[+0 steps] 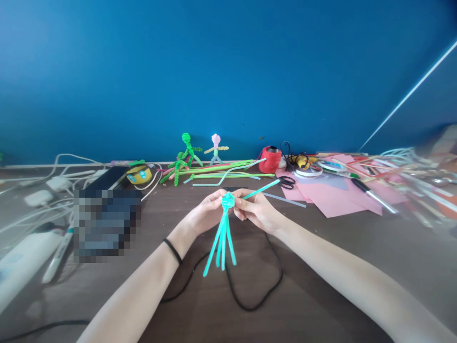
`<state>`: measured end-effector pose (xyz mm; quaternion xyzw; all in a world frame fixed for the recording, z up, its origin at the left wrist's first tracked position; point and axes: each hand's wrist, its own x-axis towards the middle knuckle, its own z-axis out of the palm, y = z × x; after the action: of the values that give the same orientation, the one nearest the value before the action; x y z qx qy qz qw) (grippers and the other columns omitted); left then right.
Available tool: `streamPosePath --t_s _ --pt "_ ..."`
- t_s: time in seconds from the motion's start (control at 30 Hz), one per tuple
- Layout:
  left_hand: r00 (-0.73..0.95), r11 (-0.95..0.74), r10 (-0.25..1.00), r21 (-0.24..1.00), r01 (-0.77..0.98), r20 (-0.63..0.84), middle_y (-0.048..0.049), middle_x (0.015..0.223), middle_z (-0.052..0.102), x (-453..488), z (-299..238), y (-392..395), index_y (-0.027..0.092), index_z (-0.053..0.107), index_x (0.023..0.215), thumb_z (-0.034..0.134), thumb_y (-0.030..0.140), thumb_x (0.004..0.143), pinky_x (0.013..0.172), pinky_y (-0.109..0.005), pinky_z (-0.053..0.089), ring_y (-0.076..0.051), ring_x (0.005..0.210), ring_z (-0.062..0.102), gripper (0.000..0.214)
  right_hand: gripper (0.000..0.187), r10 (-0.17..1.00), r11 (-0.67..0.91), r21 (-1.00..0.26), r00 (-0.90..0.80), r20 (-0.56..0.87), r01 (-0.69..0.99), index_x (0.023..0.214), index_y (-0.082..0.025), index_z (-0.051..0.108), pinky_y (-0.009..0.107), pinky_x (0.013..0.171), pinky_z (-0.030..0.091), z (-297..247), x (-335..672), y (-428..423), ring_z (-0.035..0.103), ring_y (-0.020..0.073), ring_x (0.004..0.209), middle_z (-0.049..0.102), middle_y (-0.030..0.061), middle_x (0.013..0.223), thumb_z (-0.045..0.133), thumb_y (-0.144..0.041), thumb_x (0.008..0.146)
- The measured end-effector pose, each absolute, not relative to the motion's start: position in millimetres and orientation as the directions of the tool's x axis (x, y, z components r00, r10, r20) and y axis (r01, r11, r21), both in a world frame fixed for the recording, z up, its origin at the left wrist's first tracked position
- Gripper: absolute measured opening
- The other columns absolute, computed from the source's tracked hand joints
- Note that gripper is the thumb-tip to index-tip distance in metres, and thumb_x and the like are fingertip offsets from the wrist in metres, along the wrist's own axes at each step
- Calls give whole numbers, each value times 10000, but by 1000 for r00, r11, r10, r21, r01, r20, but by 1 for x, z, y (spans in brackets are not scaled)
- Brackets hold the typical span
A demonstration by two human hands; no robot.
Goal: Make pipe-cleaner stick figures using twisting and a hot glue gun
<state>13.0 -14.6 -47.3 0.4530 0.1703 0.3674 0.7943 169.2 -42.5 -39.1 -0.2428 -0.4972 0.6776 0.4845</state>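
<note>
Between my two hands, above the middle of the table, is a turquoise pipe cleaner figure (228, 200). Its top is a wound ball, and several straight stems hang down from it, spreading apart at the bottom. My left hand (210, 208) pinches the ball from the left with thumb and fingers. On the other side my right hand (259, 209) is closed at the ball's right edge, where a loose turquoise stem (262, 188) sticks out up and to the right. The fingertips behind the ball are partly hidden.
Finished pipe cleaner figures, one green (186, 138) and one pink-headed (215, 139), lean at the blue wall. Loose pipe cleaners (228, 169), black scissors (286, 182) and pink paper (342, 197) lie behind my hands. A black cord (246, 308) loops below; cables and chargers (39, 197) crowd the left.
</note>
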Motion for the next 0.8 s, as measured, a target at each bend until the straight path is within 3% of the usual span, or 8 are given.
streamPosePath --t_s 0.27,0.47,0.8 --pt "571 133 814 924 -359 104 -1 739 559 5 -27 -8 158 555 726 632 205 702 690 -259 389 -110 688 522 93 192 916 45 -931 -357 183 -362 760 -153 564 215 444 302 -43 175 -36 448 67 450 495 -38 546 639 -328 738" --pt "508 80 858 961 -265 69 12 698 546 7 -18 -8 145 545 686 613 217 718 679 -238 390 -98 677 516 104 199 924 123 -962 -326 200 -243 753 -152 547 224 458 303 -46 177 -34 440 70 448 490 -41 538 612 -340 751" --pt "435 77 898 997 -18 -61 10 656 565 9 -5 -16 142 557 673 686 270 627 616 -253 406 -107 637 516 188 213 947 160 -985 -272 170 -61 730 -154 539 218 416 302 -36 175 -37 424 68 394 480 -60 468 625 -348 711"
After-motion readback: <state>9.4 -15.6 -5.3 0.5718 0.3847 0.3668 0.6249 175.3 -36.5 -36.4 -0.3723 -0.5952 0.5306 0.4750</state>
